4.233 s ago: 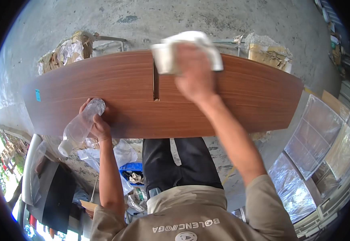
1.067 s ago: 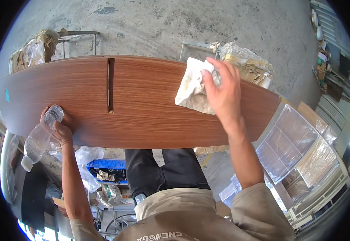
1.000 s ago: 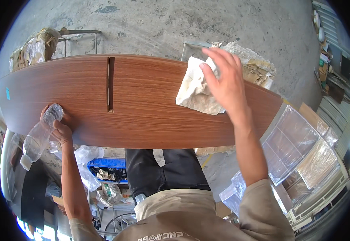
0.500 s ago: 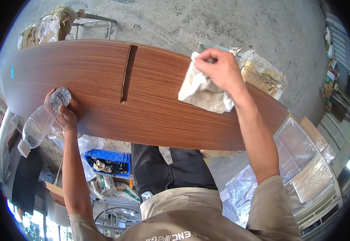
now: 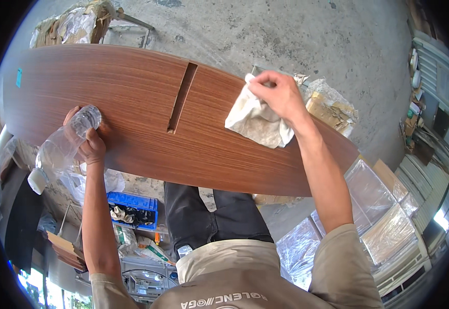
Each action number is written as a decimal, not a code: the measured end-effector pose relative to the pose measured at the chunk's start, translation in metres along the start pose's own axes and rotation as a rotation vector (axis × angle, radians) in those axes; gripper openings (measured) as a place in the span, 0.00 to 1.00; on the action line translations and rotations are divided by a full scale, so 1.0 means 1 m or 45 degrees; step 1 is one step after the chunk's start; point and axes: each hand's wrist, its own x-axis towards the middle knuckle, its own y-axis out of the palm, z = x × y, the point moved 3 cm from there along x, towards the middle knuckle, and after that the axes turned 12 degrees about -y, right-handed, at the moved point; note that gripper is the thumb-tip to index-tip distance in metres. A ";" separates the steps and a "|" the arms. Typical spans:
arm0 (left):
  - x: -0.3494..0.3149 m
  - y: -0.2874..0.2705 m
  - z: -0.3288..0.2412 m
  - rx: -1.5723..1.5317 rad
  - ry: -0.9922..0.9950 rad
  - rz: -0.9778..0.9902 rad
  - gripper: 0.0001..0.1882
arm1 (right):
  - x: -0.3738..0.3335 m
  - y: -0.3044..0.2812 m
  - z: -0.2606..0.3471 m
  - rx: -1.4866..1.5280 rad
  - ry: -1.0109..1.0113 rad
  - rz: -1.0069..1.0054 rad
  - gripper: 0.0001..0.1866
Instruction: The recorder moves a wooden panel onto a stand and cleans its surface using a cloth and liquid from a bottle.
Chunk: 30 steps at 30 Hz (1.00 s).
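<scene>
A long brown wood-grain panel [image 5: 131, 98] spans the view in front of me, with a narrow slot [image 5: 182, 98] cut in its middle. My left hand [image 5: 91, 144] is closed around a clear plastic bottle [image 5: 59, 147] over the panel's near left edge. The bottle is tilted, its white cap [image 5: 37, 181] pointing toward me and to the left. Right of the slot, my right hand [image 5: 281, 98] pinches a crumpled white cloth [image 5: 258, 121] between thumb and fingers. The cloth hangs over the panel; whether it touches the surface I cannot tell.
Padded supports wrapped in cardboard and plastic [image 5: 75, 26] show beyond the far edge, one more [image 5: 332, 105] at the right. A blue crate [image 5: 144, 203] with gloves or rags stands below at the left. Plastic-wrapped flat packages [image 5: 374, 201] are stacked at the near right.
The panel and its slot now appear slightly turned and shifted to the right. My left hand with the bottle sits a little further right; the right hand keeps its pinch on the cloth.
</scene>
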 end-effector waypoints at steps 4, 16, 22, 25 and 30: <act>0.004 -0.003 -0.001 0.027 0.011 0.007 0.47 | -0.026 -0.031 -0.038 -0.027 0.131 -0.046 0.10; 0.004 -0.007 -0.006 0.071 0.066 0.028 0.41 | -0.034 -0.032 -0.036 0.002 0.179 -0.134 0.09; 0.004 -0.003 -0.003 0.016 0.070 0.001 0.43 | 0.003 0.014 0.015 0.019 0.029 -0.092 0.12; 0.007 -0.004 -0.003 0.017 0.055 -0.012 0.43 | -0.023 -0.021 -0.023 -0.150 0.030 -0.121 0.13; 0.008 -0.006 -0.010 0.027 0.048 0.006 0.43 | -0.017 -0.005 -0.011 -0.089 0.168 -0.192 0.10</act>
